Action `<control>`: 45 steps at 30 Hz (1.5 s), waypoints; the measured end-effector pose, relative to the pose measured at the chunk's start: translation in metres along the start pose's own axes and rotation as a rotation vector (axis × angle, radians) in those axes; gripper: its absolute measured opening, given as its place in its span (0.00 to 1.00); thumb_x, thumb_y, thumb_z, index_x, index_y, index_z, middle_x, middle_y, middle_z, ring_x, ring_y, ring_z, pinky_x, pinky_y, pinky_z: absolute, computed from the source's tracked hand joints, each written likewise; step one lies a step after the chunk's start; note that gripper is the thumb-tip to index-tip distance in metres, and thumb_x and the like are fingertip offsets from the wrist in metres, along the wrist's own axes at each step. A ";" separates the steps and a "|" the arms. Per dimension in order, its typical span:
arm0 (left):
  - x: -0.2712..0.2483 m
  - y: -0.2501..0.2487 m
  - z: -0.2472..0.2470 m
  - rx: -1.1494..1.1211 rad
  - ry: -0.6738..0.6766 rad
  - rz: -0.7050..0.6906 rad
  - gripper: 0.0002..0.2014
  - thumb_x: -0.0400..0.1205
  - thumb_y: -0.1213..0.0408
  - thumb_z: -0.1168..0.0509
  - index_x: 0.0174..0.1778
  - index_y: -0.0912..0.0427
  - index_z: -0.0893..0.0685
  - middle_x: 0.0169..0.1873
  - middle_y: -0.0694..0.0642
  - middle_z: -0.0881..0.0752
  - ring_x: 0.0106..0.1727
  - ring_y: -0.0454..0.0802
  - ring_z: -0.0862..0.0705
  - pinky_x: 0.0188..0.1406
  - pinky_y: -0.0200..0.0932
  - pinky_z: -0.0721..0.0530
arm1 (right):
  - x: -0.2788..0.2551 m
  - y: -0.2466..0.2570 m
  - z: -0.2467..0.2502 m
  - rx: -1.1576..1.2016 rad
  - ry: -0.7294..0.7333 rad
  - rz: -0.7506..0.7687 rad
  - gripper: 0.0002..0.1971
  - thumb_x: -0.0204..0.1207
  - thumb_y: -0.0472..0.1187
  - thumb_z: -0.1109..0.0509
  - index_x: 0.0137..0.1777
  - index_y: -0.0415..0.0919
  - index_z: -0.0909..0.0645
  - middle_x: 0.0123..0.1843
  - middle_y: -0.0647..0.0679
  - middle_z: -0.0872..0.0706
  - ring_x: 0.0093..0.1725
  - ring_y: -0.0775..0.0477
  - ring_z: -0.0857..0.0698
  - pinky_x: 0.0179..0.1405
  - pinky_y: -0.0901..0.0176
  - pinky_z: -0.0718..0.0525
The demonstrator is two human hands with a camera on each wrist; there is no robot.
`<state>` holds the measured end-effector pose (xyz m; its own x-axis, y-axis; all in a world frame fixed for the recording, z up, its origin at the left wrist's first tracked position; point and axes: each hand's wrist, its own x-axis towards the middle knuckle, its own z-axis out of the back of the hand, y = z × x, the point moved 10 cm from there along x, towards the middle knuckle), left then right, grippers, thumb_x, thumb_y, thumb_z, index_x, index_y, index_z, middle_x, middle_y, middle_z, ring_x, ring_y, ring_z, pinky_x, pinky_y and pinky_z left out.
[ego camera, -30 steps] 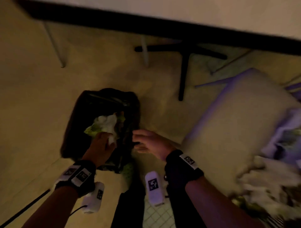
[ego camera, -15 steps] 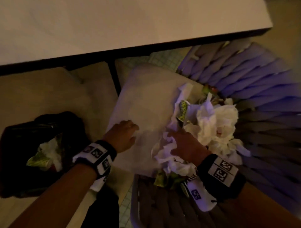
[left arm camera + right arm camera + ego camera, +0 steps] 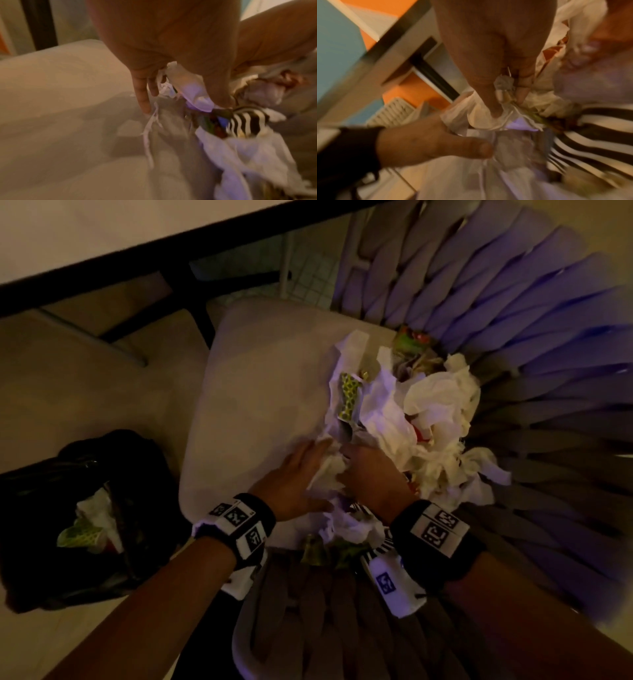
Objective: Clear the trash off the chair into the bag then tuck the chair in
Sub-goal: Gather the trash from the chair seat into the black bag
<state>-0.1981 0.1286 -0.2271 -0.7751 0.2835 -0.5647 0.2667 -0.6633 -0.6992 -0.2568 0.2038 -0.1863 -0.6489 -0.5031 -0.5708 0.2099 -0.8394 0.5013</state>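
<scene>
On the floor at far left sits one black plastic bag (image 3: 41, 508), soft and sagging, its mouth open on crumpled white tissue and a scrap of yellow-green mesh-patterned wrapper (image 3: 80, 537). To its right stands one chair (image 3: 260, 405) with a smooth, pale, rounded-square seat cushion and a fan of thick padded ribs forming its back and arm. A white table (image 3: 102, 231) with a dark edge runs above it. The left hand (image 3: 291, 479) lies on the seat at the near edge of the heap, fingers fairly straight and reaching into the paper; the left wrist view shows thin tissue caught between the thumb and fingers. Pressed against it, the right hand (image 3: 370, 477) is curled into the same clump, and the right wrist view shows its fingers (image 3: 523, 81) pinching wrinkled white tissue. The trash (image 3: 428, 419) is still on the chair, piled across the right half of the seat against the ribs: many crushed white napkins, too tangled to count, one yellow-green mesh-patterned wrapper (image 3: 349, 393), a red and green packet (image 3: 411, 338) at the back, and one black-and-white striped wrapper (image 3: 247, 121) at the near edge. Both wrists carry black bands with printed square markers.
</scene>
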 end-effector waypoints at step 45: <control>-0.051 0.071 0.085 -0.677 -0.319 0.160 0.17 0.67 0.48 0.27 0.52 0.44 0.16 0.50 0.44 0.12 0.49 0.32 0.14 0.50 0.34 0.19 | 0.034 0.072 -0.030 0.039 0.282 -0.028 0.42 0.62 0.48 0.20 0.76 0.51 0.35 0.65 0.38 0.25 0.67 0.36 0.23 0.68 0.45 0.24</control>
<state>-0.1881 0.0084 -0.2107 -0.7977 -0.0622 -0.5998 0.6030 -0.0808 -0.7936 -0.2419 0.1208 -0.1888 -0.4237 -0.5214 -0.7407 0.1624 -0.8482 0.5041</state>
